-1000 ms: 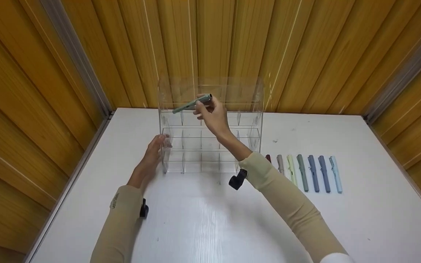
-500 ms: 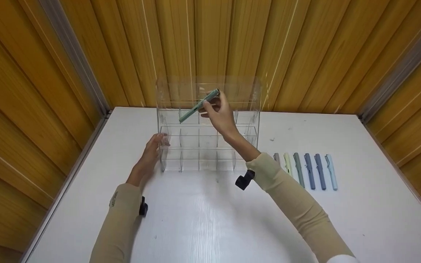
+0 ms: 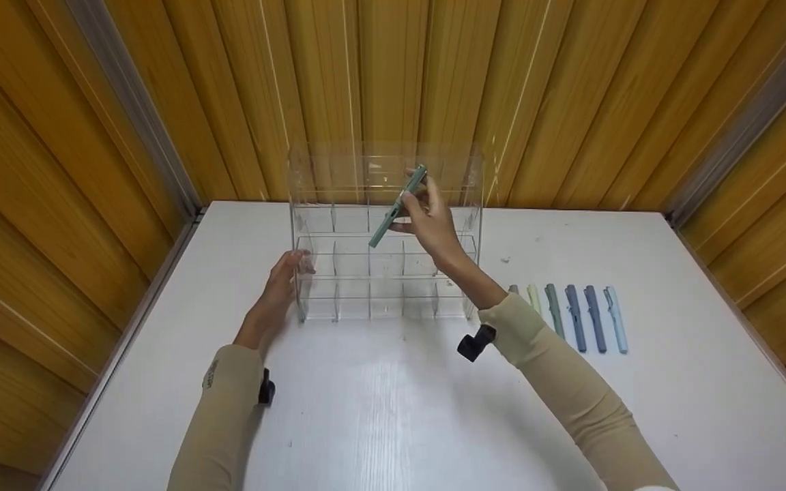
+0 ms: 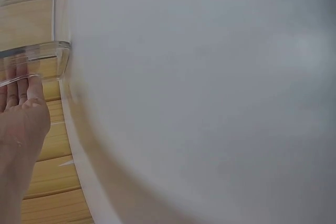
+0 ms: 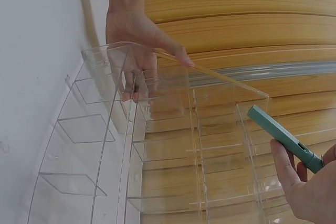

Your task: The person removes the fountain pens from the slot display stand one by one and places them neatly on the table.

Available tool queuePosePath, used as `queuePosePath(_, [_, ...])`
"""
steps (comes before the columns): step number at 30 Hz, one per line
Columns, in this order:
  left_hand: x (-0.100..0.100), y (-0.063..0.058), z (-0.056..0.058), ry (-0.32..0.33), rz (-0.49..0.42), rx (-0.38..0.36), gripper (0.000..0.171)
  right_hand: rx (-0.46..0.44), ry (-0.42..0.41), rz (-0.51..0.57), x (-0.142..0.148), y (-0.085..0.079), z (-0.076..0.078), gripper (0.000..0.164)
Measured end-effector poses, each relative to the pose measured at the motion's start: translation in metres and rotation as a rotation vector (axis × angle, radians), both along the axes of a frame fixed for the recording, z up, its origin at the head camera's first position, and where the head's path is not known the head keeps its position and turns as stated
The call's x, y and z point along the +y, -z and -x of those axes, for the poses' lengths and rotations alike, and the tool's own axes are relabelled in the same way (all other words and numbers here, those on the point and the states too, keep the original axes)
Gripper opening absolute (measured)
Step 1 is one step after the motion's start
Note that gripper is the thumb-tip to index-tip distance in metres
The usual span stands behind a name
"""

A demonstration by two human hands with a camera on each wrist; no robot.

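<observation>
A clear acrylic display rack [image 3: 386,298] with tiered compartments stands on the white table. My left hand [image 3: 285,276] holds its left side panel; in the right wrist view that hand's thumb [image 5: 181,56] lies at the panel's edge and its fingers show through the plastic. My right hand [image 3: 436,228] pinches a green pen [image 3: 396,206] between thumb and fingers. The pen is tilted in the air before the rack's upper tiers, lower end to the left, apart from the rack as seen in the right wrist view. Part of the pen's upper end is hidden there.
A row of several pens lies on the table to the right, including a dark blue pen [image 3: 595,318] and a light blue pen [image 3: 616,319]. My right sleeve covers part of the row's left end. Yellow wood-look walls [image 3: 393,82] enclose the table.
My right hand has moved right and slightly down with the green pen, which has turned steeper. My left hand has stayed at the rack's side.
</observation>
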State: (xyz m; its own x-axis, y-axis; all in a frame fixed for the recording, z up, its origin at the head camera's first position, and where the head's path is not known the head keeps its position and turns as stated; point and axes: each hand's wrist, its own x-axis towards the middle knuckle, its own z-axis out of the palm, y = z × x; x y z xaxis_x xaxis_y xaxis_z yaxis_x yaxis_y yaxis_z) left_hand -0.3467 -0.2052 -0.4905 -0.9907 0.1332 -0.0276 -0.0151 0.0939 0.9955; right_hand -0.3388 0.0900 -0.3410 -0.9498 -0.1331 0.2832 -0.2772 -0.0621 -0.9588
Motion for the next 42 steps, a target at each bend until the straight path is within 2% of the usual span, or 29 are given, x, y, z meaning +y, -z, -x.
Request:
queuePosePath(7, [0.0, 0.004, -0.002, 0.003, -0.013, -0.022, 0.075, -0.034, 0.031, 0.014, 0.015, 0.008, -0.004, 0.046])
queuePosePath(12, [0.001, 0.002, -0.001, -0.004, -0.003, 0.011, 0.075, -0.036, 0.04, -0.002, 0.029, 0.01, -0.006, 0.041])
queuePosePath(18, [-0.003, -0.002, -0.003, 0.004, 0.008, -0.004, 0.077, -0.029, 0.055, -0.04, 0.051, 0.008, -0.009, 0.043])
queuePosePath(26, [-0.004, -0.004, -0.001, -0.013, 0.029, -0.027, 0.08, -0.032, 0.129, -0.08, 0.076, 0.007, -0.001, 0.048])
queuePosePath(35, [0.001, 0.002, 0.001, -0.009, -0.02, 0.016, 0.076, -0.037, 0.183, -0.135, 0.112, 0.018, 0.004, 0.053])
queuePosePath(42, [0.006, 0.003, 0.001, -0.001, -0.02, 0.007, 0.073, -0.048, 0.238, -0.175, 0.136, 0.023, 0.005, 0.053])
